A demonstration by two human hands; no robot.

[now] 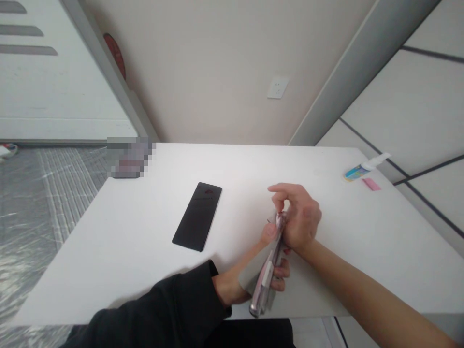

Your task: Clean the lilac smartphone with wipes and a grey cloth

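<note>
Near the front edge of the white table (126,232), my left hand (277,275) grips a slim, phone-sized item with a shiny pinkish edge (263,285). It is tilted and seen nearly edge-on, so its exact kind is unclear; a flat grey side shows over my left wrist. My right hand (300,217) is bent at its upper end, thumb and forefinger pinched there, the other fingers curled or partly outstretched. What lies between those fingertips is mostly hidden. A black smartphone (198,217) lies flat on the table, left of both hands.
A small spray bottle (362,169) with a white top lies at the table's far right, a pink piece (371,184) beside it. A pixelated object (130,159) is at the far left corner. The wall behind has a socket (278,88).
</note>
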